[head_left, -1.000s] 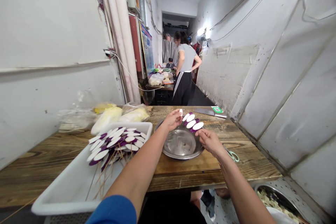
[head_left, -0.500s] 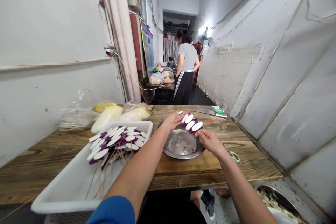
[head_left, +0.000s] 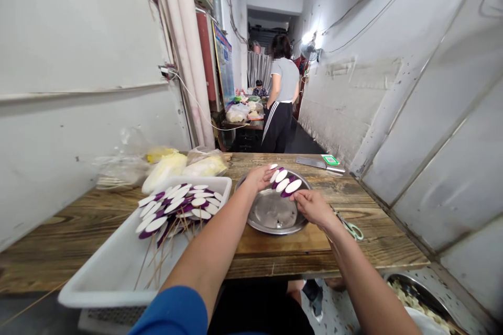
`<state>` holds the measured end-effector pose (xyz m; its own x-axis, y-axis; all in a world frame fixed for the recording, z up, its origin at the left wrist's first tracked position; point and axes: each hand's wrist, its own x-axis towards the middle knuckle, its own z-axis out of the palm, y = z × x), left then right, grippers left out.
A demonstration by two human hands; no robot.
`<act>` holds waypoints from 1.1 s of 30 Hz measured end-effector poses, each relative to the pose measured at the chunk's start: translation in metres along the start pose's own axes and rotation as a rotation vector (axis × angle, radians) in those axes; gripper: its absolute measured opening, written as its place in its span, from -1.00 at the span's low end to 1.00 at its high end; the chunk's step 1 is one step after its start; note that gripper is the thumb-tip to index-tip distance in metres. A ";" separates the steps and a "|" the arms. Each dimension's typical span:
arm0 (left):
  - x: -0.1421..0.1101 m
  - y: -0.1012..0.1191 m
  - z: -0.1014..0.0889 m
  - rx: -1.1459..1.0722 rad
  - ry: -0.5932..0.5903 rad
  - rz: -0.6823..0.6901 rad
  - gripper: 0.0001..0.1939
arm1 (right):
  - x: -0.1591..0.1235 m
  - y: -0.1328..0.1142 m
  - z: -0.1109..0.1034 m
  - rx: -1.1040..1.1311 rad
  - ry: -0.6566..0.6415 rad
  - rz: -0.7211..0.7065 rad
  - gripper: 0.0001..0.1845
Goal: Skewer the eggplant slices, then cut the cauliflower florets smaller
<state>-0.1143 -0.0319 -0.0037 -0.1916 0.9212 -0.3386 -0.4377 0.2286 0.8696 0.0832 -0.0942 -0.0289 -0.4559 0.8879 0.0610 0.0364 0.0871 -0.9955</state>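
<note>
Closed on the near end of a skewer of eggplant slices (head_left: 282, 185), my right hand (head_left: 312, 208) holds it above a round metal bowl (head_left: 271, 229). The skewer bears several white ovals with purple skin, slanting up to the left. At its far end, my left hand (head_left: 260, 178) pinches a single eggplant slice (head_left: 273, 167) between thumb and fingers. Whether the skewer's tip has entered that slice cannot be seen. Left of my arms, a white tray (head_left: 106, 293) holds a pile of skewered eggplant slices (head_left: 176, 204), their bamboo sticks pointing toward me.
Scissors with pale green handles (head_left: 353, 230) lie right of the bowl. A cleaver (head_left: 312, 162) rests at the table's far edge beside a green code card (head_left: 330, 160). Plastic bags (head_left: 165, 167) sit behind the tray. Beyond the table stands a person (head_left: 285, 84) in grey.
My left hand has moved from above the skewer's far end down close against it, bringing its slice along. The skewer stays in my right hand. The view has shifted slightly.
</note>
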 end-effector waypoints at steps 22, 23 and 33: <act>-0.003 0.004 -0.002 -0.087 0.078 -0.110 -0.80 | 0.004 0.004 0.003 -0.093 0.015 -0.033 -0.68; -0.003 0.004 -0.002 -0.096 0.078 -0.111 -0.81 | 0.004 0.004 0.003 -0.095 0.012 -0.033 -0.68; -0.003 0.004 -0.001 -0.144 0.089 -0.101 -0.85 | 0.005 0.005 0.003 -0.091 -0.003 -0.028 -0.66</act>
<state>-0.1166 -0.0347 0.0000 -0.2140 0.8630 -0.4577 -0.5786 0.2656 0.7712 0.0785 -0.0908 -0.0341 -0.4602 0.8834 0.0879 0.1040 0.1520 -0.9829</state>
